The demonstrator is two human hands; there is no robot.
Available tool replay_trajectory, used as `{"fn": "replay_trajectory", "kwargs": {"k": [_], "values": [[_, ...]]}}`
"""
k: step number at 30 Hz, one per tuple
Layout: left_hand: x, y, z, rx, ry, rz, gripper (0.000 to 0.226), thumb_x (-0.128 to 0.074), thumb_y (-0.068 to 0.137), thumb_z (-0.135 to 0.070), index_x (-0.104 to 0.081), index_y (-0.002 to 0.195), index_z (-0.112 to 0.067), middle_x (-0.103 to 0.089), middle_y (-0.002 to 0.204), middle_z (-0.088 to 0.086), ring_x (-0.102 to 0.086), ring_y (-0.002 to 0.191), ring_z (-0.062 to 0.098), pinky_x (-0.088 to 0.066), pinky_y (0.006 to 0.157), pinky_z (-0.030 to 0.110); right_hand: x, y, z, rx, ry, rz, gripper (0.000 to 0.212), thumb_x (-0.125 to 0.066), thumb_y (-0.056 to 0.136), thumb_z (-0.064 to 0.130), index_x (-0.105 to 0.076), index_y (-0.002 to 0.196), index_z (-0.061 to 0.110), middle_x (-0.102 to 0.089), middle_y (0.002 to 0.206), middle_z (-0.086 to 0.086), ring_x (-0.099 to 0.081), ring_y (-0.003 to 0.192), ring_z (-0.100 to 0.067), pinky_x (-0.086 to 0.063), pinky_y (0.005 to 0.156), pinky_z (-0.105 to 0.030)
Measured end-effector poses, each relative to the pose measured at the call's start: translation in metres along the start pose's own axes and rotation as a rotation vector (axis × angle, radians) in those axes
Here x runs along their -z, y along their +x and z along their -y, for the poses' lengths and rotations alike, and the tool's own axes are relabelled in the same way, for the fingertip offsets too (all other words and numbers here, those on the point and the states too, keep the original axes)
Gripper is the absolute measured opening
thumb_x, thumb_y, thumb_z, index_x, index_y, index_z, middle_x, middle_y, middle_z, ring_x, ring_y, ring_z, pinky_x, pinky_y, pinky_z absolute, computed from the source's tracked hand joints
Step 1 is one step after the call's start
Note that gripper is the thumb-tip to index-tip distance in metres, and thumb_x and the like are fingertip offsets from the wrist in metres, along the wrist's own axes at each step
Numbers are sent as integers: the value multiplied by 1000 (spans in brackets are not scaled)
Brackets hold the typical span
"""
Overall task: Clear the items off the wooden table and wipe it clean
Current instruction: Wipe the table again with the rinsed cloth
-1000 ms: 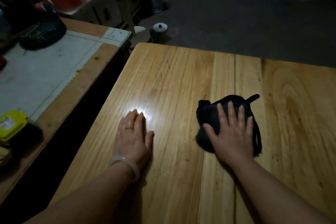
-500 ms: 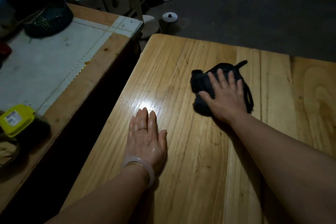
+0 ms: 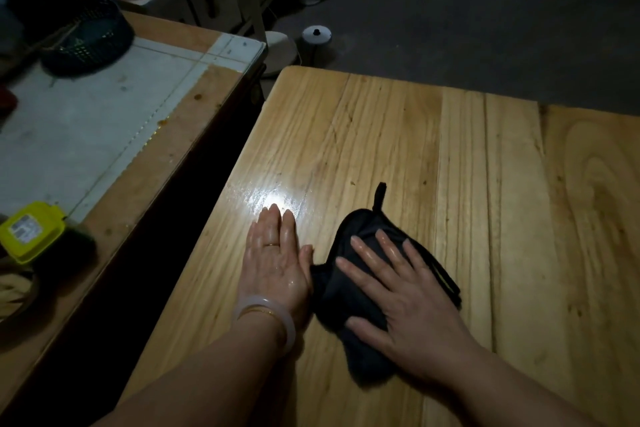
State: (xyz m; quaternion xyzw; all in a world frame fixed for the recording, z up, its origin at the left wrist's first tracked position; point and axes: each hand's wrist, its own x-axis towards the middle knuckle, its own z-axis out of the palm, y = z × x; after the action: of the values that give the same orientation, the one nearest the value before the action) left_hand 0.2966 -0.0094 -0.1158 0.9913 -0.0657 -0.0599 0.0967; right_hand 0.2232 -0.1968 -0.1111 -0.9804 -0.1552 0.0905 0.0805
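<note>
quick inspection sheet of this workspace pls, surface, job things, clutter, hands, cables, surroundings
surface: wooden table, glossy with a light glare near the left fingertips
job's things: black cloth lying on the table
clutter: nothing seen on the wooden table
hands: left hand flat on the wood; right hand pressing the cloth with straight fingers
cables: nothing seen
surroundings: side bench to the left with dark mesh basket and yellow box; dim floor beyond
</note>
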Motion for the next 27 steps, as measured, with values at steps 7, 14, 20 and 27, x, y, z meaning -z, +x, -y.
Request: {"fn": "replay_trajectory", "kwargs": {"k": [7, 14, 20, 27], "values": [[2, 0, 1, -24, 9, 0, 74, 10, 85, -45, 3, 150, -9, 12, 157, 12, 16, 144, 21, 15, 114, 36, 18, 108, -36, -293, 3, -74, 73, -6, 87, 73, 5, 152, 42, 15, 161, 10, 21, 147, -17, 11, 119, -43], [-6, 3, 0, -18, 37, -9, 61, -27, 92, -37, -41, 138, 1, -35, 147, 21, -31, 138, 31, -17, 109, 43, 29, 211, -22, -454, 36, -63, 70, -17, 95, 66, 2, 154, 34, 15, 162, 1, 18, 147, -26, 10, 119, -49], [-6, 4, 2, -47, 14, -13, 58, -32, 85, -30, -56, 123, 6, -49, 134, 26, -45, 128, 36, -24, 104, 45, 23, 251, 47, -167, 79, -32, 67, -29, 95, 62, -5, 153, 38, 10, 163, 5, 18, 148, -24, 14, 118, -45], [-2, 2, 1, -35, 63, 27, 55, -29, 85, -29, -65, 110, 4, -60, 119, 27, -56, 115, 38, -25, 102, 43, 22, 225, 57, 28, 235, -29, 56, -38, 99, 44, -21, 152, 38, -3, 163, 10, 10, 149, -16, 12, 119, -37]]}}
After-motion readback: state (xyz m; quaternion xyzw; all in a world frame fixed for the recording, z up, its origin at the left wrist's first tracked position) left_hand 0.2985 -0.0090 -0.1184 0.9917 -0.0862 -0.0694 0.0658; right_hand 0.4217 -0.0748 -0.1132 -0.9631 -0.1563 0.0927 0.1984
